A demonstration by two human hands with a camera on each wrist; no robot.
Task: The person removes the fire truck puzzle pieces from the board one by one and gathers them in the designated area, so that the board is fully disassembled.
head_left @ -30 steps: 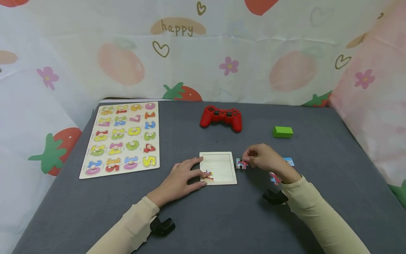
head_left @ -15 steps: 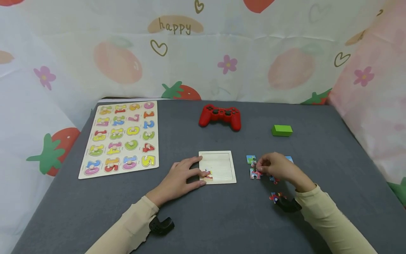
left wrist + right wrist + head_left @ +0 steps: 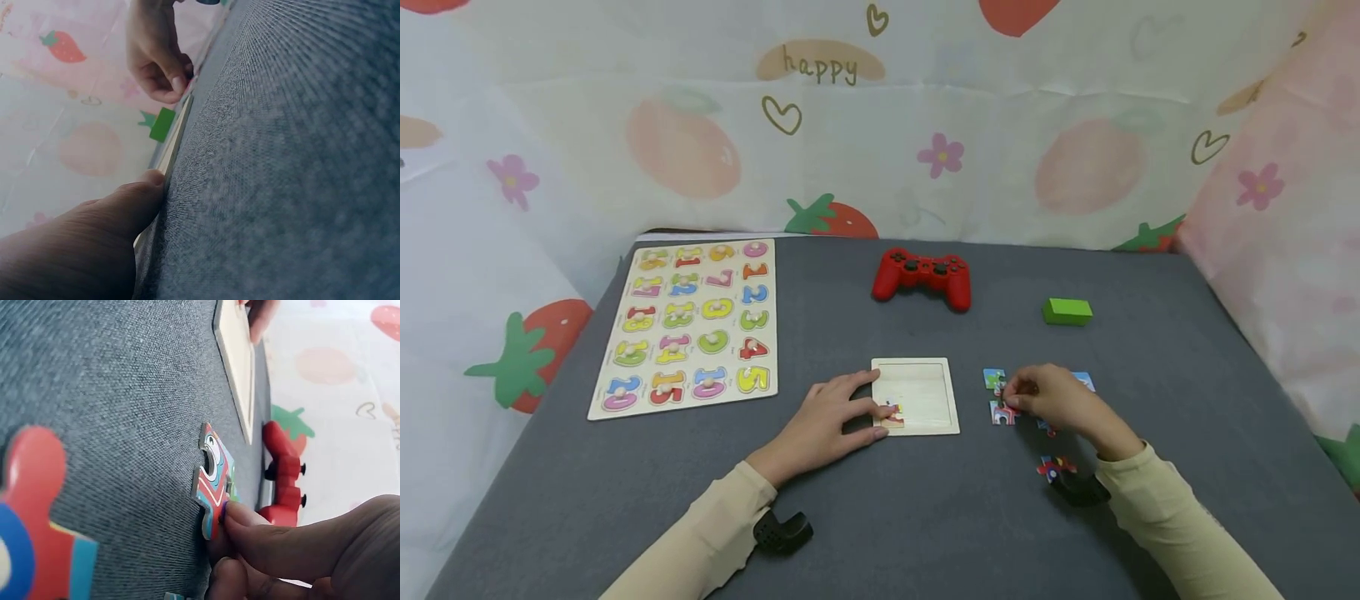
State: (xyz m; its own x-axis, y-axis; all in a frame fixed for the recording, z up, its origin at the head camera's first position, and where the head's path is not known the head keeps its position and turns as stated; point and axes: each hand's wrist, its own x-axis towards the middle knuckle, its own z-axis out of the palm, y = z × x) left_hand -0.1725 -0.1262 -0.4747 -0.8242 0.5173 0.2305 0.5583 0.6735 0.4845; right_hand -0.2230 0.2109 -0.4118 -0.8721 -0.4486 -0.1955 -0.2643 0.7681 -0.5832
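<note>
My left hand (image 3: 831, 421) rests on the left side of a pale wooden puzzle tray (image 3: 925, 400), fingers spread. One fingertip touches a small printed puzzle piece (image 3: 893, 421) in the tray's lower left corner. In the left wrist view the thumb (image 3: 140, 194) presses on the tray's edge. To the tray's right, my right hand (image 3: 1056, 404) pinches a red, white and blue puzzle piece (image 3: 215, 481) by its edge between thumb and fingers, low over the cloth. A green and blue puzzle piece (image 3: 994, 378) lies just behind it.
A red and blue puzzle piece (image 3: 1054, 467) lies near the right wrist camera; another blue piece (image 3: 1084, 380) is partly hidden behind the hand. A red game controller (image 3: 921, 277) and green block (image 3: 1067, 312) stand farther back. A number puzzle board (image 3: 688, 329) lies left.
My right hand has drawn back from the tray, to the right and toward me, with the pinched puzzle piece, then stayed nearly still. The left hand has kept its place on the tray.
</note>
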